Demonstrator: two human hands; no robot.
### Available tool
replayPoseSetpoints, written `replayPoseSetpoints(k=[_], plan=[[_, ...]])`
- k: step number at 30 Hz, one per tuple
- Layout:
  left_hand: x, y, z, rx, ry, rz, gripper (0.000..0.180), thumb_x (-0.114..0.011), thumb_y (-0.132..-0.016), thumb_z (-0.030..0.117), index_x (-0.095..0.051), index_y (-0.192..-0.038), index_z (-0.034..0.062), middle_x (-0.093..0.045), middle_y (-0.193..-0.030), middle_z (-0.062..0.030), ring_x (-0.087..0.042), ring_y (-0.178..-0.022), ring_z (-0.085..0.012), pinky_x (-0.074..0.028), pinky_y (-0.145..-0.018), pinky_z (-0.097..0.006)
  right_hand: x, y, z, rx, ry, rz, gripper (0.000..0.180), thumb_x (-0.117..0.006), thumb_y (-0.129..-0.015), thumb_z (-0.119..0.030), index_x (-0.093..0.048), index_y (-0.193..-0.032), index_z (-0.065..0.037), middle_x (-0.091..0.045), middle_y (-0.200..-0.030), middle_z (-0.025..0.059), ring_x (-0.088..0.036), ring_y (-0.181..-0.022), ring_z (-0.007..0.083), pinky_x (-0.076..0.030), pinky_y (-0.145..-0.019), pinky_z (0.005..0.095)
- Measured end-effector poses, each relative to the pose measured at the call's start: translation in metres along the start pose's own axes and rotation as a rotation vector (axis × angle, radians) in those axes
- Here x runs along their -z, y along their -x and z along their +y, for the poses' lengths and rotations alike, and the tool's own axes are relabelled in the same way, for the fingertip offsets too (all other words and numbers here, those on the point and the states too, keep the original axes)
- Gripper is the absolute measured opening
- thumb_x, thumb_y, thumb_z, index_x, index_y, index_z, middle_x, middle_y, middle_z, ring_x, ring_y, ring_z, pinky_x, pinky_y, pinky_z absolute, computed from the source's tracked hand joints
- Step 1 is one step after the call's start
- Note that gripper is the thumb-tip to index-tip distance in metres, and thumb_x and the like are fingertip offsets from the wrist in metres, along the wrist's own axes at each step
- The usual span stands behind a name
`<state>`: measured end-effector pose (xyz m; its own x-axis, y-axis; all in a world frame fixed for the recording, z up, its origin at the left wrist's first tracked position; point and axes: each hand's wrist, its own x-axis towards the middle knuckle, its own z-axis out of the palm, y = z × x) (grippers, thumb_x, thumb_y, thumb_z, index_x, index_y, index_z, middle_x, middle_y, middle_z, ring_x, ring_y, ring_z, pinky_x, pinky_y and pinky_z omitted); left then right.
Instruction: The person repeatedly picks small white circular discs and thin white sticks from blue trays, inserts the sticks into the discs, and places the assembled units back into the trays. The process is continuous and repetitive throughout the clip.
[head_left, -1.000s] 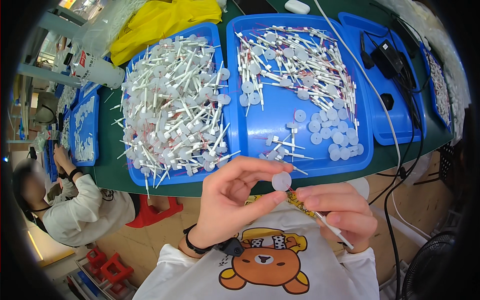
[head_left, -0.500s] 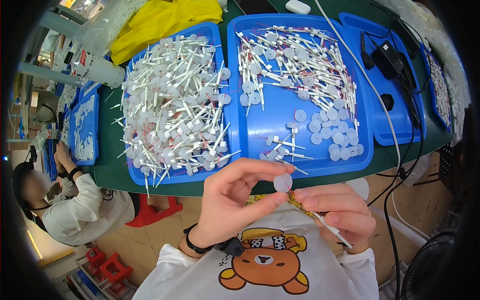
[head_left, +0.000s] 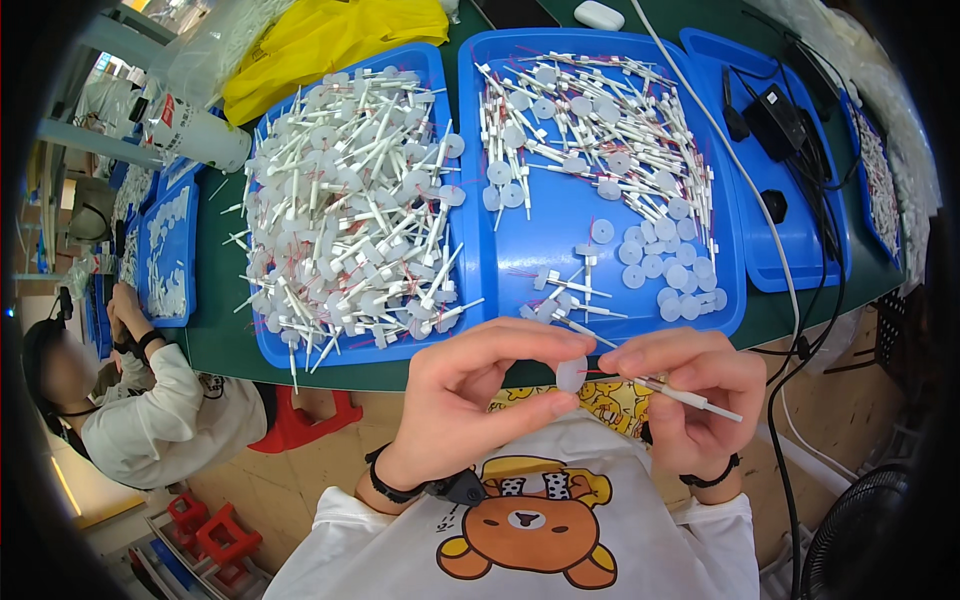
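Observation:
Between the thumb and fingertips of my left hand (head_left: 465,400) a translucent white disc (head_left: 571,376) is pinched, turned partly edge-on. A thin red thread (head_left: 596,372) runs from the disc toward my right fingertips. My right hand (head_left: 705,390) is closed on a slim white plastic stick (head_left: 688,397), whose thin end points down to the right. Both hands are just in front of a blue tray (head_left: 540,235), which holds loose discs (head_left: 680,270) and many white sticks with discs and red threads (head_left: 600,120).
A second blue tray (head_left: 432,75) at left is heaped with similar stick-and-disc pieces (head_left: 350,210). Farther right, another blue tray (head_left: 765,255) holds a black adapter (head_left: 775,120). A white cable (head_left: 745,170) crosses the trays. At far left sits another person (head_left: 150,420).
My right hand has moved up and right with the stick, which now lies flatter. The disc has turned more edge-on, and the red thread stretches between my hands.

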<state>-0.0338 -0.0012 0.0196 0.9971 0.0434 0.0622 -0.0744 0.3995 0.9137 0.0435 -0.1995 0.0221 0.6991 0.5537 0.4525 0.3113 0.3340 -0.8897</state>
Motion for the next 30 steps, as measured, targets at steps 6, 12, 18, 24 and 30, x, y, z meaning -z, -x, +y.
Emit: replayPoseSetpoints(k=[6,12,18,24,30], plan=[[0.002,-0.003,0.001,0.015,-0.131,-0.004,0.039,-0.074,-0.079,-0.012,-0.068,-0.117,-0.0059,-0.065,-0.121,-0.0176,-0.062,-0.109,-0.0223,-0.049,-0.095,-0.035,-0.001,0.001,0.000,0.019,0.021,-0.028,0.033,-0.063,-0.085,0.012,-0.051,-0.114,-0.001,-0.065,-0.115,0.0266,-0.067,-0.107,0.0381,-0.057,-0.084,0.0417],[0.002,-0.003,-0.002,-0.001,-0.137,-0.007,0.038,-0.074,-0.080,-0.011,-0.068,-0.117,-0.0042,-0.065,-0.122,-0.0147,-0.062,-0.105,-0.0184,-0.049,-0.094,-0.032,-0.004,0.002,0.003,0.068,0.121,-0.036,0.036,-0.065,-0.084,0.012,-0.049,-0.114,-0.001,-0.064,-0.117,0.0280,-0.066,-0.106,0.0394,-0.057,-0.082,0.0417],[0.000,-0.002,-0.004,-0.013,-0.059,-0.015,0.038,-0.074,-0.081,-0.012,-0.066,-0.118,-0.0058,-0.064,-0.123,-0.0166,-0.061,-0.112,-0.0214,-0.048,-0.098,-0.034,-0.002,0.004,0.003,0.165,0.227,-0.055,0.036,-0.066,-0.086,0.011,-0.047,-0.115,0.000,-0.062,-0.119,0.0283,-0.066,-0.105,0.0416,-0.058,-0.081,0.0427],[-0.003,-0.003,-0.007,-0.033,-0.026,0.003,0.039,-0.074,-0.079,-0.012,-0.064,-0.116,-0.0064,-0.065,-0.120,-0.0190,-0.062,-0.116,-0.0264,-0.049,-0.101,-0.039,-0.007,0.008,0.000,0.142,0.178,-0.065,0.038,-0.065,-0.087,0.011,-0.047,-0.119,-0.001,-0.062,-0.122,0.0266,-0.066,-0.106,0.0431,-0.057,-0.086,0.0468],[-0.004,-0.001,-0.006,0.004,-0.035,0.023,0.040,-0.077,-0.075,-0.012,-0.065,-0.112,-0.0059,-0.066,-0.115,-0.0190,-0.065,-0.111,-0.0297,-0.051,-0.098,-0.041,-0.011,0.007,0.002,0.092,-0.010,0.022,0.032,-0.064,-0.088,0.011,-0.051,-0.115,-0.001,-0.064,-0.119,0.0242,-0.066,-0.108,0.0428,-0.056,-0.089,0.0487]])
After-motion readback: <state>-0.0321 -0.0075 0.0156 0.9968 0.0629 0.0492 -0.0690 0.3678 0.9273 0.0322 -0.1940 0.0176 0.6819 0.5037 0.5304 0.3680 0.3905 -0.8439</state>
